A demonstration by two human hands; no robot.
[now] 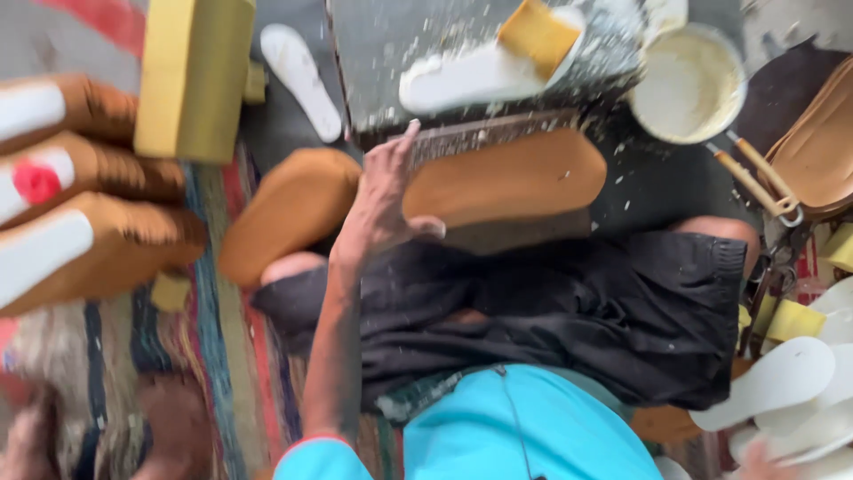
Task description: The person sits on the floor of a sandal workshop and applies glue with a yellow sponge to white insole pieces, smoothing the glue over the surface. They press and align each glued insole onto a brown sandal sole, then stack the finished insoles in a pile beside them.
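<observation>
Stacked tan soles (98, 213) parked far left, left hand (384, 200) open-fingered, grip released, resting on the tan sole (498, 178) laid flat across the lap at the surface (373, 62) edge; right hand out of view.

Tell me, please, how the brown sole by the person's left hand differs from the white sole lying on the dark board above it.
The brown sole is tan-brown, while the white sole is pale. The brown sole looks larger and lies bare beside the left hand; the white sole has a yellow sponge block resting on its end. White flecks are scattered thickly around the white sole on the dark board, and only a few dot the brown one. Both are flat shoe-sole shapes lying roughly crosswise.
</observation>
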